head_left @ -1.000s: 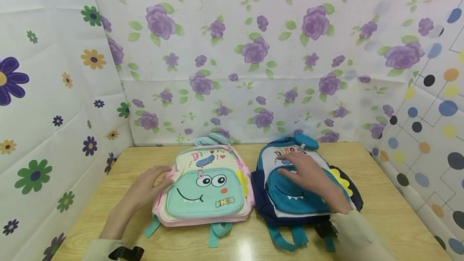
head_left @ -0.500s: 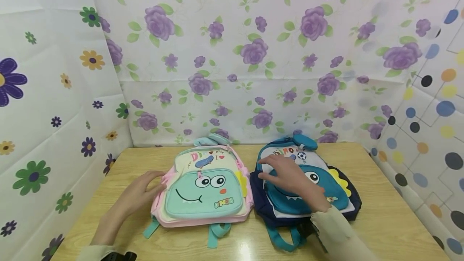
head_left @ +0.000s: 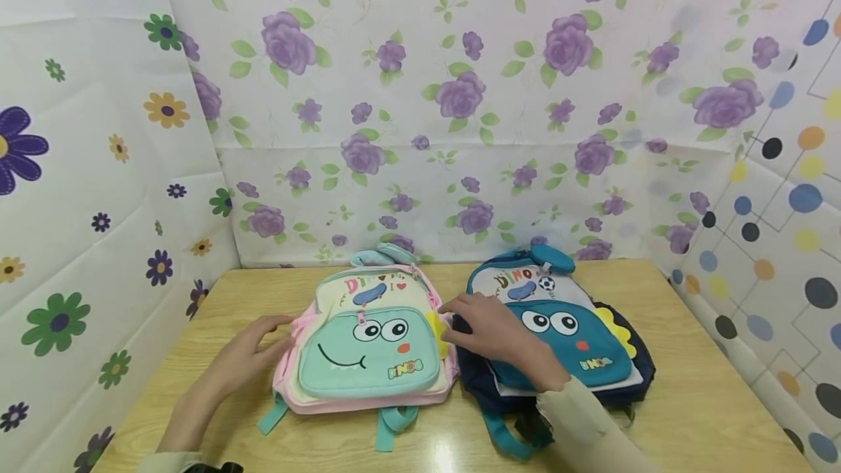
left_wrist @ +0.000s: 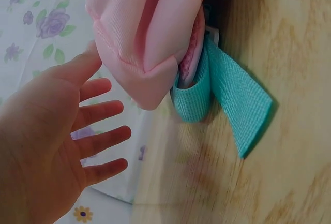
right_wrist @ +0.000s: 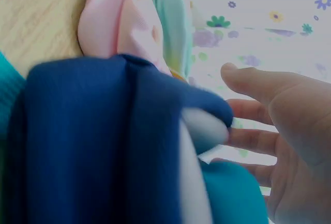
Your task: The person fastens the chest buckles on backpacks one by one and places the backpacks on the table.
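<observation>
A pink and mint backpack (head_left: 371, 356) with a cartoon dinosaur face lies front up on the wooden table. My left hand (head_left: 246, 356) is at its left side, fingers spread; in the left wrist view the thumb meets the pink side panel (left_wrist: 142, 43). To the right lies a navy and teal backpack (head_left: 565, 345) with a matching face. My right hand (head_left: 489, 331) hovers over the meeting edges of the two bags, fingertips at the yellow frill (head_left: 440, 334) of the pink one. In the right wrist view its fingers stand partly behind the navy fabric (right_wrist: 103, 131).
Teal straps (head_left: 394, 425) stick out below both bags onto the table (head_left: 315, 444). A purple-flowered cloth (head_left: 420, 93) hangs behind the table, with patterned cloths on the left (head_left: 118, 254) and right (head_left: 788, 239).
My right hand has moved left from over the navy backpack to the pink backpack's right edge. My left hand has shifted slightly left and down. Both bags stay in place.
</observation>
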The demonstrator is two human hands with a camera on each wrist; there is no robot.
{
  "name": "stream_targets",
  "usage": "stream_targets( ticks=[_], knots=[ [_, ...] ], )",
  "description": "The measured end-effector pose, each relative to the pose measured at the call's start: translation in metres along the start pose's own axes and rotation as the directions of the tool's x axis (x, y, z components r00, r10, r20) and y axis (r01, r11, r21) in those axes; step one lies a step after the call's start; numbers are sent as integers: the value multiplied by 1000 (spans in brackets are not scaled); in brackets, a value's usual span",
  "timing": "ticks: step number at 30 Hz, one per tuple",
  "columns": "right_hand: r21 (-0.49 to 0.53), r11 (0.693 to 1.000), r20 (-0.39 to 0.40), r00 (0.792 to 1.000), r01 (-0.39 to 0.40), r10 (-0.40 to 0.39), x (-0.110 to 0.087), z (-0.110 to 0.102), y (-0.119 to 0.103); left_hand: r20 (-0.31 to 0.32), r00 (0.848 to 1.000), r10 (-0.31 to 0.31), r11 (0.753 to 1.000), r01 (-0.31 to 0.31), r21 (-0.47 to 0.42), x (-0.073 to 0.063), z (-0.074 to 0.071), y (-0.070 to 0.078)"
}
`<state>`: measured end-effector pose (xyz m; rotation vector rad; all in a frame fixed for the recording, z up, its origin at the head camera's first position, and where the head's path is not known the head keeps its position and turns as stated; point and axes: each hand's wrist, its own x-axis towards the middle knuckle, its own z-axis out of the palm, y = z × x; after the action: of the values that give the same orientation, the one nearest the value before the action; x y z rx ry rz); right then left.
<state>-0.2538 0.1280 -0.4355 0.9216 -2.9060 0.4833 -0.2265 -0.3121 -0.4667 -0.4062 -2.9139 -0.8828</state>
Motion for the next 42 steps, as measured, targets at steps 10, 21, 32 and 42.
stream_targets(
  ticks=[10,21,32,42],
  knots=[
    [-15,1000,90,996,4,-3,7,9,-15,32,999,-22,998,24,-58,-6,-1,-9],
    [-38,999,183,982,-27,34,11,18,-22,122,991,-49,988,66,-140,-5,5,-12],
    [10,998,226,973,-55,51,13,25,-24,196,978,-66,984,96,-149,-2,3,-10],
    [31,997,241,969,-68,58,14,31,-24,221,971,-94,984,124,-126,-1,5,-5]
  ],
)
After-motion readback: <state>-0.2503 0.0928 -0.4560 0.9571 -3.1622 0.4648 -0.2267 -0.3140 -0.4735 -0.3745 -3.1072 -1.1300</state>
